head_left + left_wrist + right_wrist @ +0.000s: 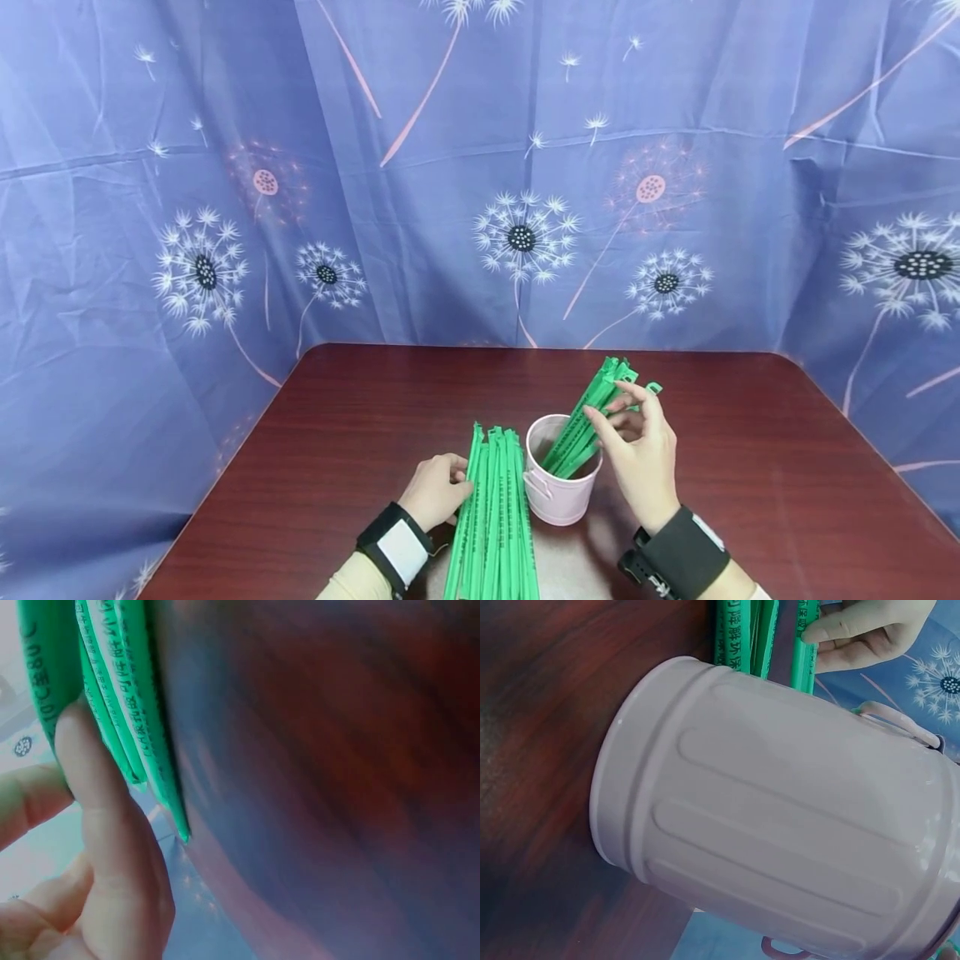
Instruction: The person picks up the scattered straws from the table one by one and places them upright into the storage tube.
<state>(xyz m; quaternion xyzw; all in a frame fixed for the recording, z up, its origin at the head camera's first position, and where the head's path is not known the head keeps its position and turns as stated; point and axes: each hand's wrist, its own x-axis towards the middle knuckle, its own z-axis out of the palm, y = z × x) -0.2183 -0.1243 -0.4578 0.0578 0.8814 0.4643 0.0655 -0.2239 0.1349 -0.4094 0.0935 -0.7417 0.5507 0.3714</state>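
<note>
Long green wrapped straws [491, 508] with black print lie side by side in a pile at the table's near middle. At the pile's left edge my left hand [438, 492] pinches one wrapped straw [45, 667] between thumb and finger. That pinched straw [804, 664] stands apart from the others in the right wrist view. A pale pink bucket [558, 500] stands right of the pile, with a bundle of green straws [588, 421] leaning to the right in it. My right hand [645, 450] is at the bundle's upper end, thumb and forefinger apart, fingertips overlapping the straws.
The dark red wooden table [360, 400] has rounded far corners. A blue curtain [420, 208] with dandelion prints hangs behind it and along the left side. The bucket has small side handles [900, 724]. Both wrists wear black straps [678, 554].
</note>
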